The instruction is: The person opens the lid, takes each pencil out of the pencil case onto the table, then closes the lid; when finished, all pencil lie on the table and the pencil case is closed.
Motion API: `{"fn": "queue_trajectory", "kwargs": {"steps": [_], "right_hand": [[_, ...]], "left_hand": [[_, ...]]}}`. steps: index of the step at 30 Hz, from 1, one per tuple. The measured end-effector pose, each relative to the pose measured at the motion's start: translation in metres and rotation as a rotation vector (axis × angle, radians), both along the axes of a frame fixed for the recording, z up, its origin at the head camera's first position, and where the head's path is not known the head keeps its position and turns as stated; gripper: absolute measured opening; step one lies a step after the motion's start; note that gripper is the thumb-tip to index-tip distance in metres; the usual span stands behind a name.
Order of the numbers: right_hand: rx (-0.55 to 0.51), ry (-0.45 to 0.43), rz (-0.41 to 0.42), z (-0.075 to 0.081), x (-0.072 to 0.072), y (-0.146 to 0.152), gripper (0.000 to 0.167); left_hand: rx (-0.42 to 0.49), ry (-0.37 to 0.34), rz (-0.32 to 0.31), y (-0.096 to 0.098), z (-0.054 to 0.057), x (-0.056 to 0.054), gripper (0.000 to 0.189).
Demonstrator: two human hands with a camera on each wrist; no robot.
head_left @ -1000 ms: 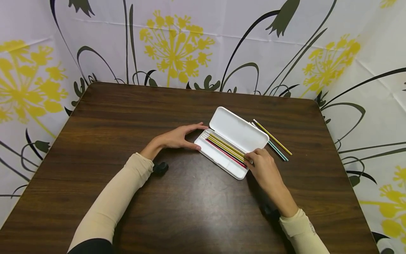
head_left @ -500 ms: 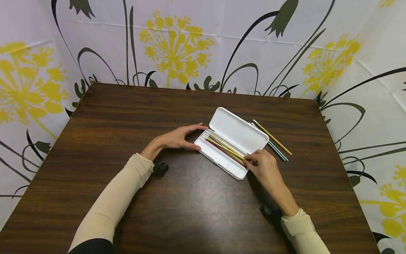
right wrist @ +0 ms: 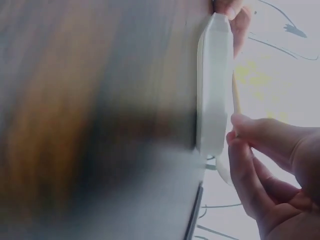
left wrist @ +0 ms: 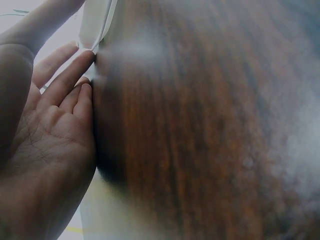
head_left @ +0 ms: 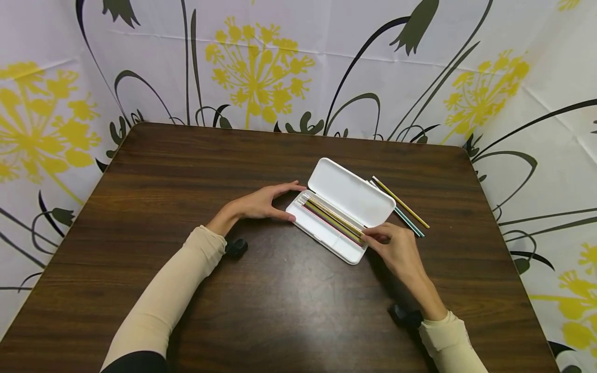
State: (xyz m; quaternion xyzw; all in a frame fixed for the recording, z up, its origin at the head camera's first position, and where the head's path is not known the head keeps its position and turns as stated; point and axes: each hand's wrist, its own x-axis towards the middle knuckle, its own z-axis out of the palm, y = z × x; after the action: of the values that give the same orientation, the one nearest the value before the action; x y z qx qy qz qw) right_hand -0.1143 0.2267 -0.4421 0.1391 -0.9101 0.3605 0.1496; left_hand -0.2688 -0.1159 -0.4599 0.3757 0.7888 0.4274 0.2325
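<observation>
A white pencil case (head_left: pixel 345 255) lies on the table with its lid (head_left: pixel 351 192) tipped back. Several pencils (head_left: pixel 332 220), yellow, dark and red, lie side by side along its tray. At the case's right end my right hand (head_left: pixel 396 247) pinches the end of a yellow pencil (right wrist: pixel 236 95) between thumb and fingertips, as the right wrist view shows. My left hand (head_left: pixel 258 202) rests at the case's left end, thumb and fingers stretched apart and touching its edge. In the left wrist view that hand's palm (left wrist: pixel 50 140) shows, with the fingers mostly straight.
Behind the lid, a yellow pencil (head_left: pixel 402 203) and teal pencils (head_left: pixel 409 223) lie on the brown wooden table (head_left: pixel 210 155); the lid partly hides the teal ones. A white curtain (head_left: pixel 326 62) with a flower print hangs beyond the table's back edge.
My right hand has shifted slightly right. The yellow pencil, slanted across the others half a second ago, now lies roughly in line with them. My left hand and the case stay put.
</observation>
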Motion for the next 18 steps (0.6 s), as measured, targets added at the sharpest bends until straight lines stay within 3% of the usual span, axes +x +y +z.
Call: {"fn": "queue_trajectory", "kwargs": {"steps": [3,6,11,18], "right_hand": [[-0.053,-0.009,0.000,0.010,-0.001,0.006,0.015],[-0.104,0.001,-0.022,0.030,-0.004,0.018,0.014],[-0.124,0.042,-0.162,0.063,-0.015,0.054,0.014],[-0.181,0.035,-0.277,0.074,-0.024,0.104,0.017]], "left_hand": [[-0.007,-0.004,0.000,0.000,0.001,0.000,0.080],[0.001,0.000,-0.004,-0.001,0.002,0.000,0.080],[0.028,0.005,-0.008,0.000,0.007,0.003,0.080],[0.014,-0.032,-0.010,0.003,0.029,0.014,0.078]]}}
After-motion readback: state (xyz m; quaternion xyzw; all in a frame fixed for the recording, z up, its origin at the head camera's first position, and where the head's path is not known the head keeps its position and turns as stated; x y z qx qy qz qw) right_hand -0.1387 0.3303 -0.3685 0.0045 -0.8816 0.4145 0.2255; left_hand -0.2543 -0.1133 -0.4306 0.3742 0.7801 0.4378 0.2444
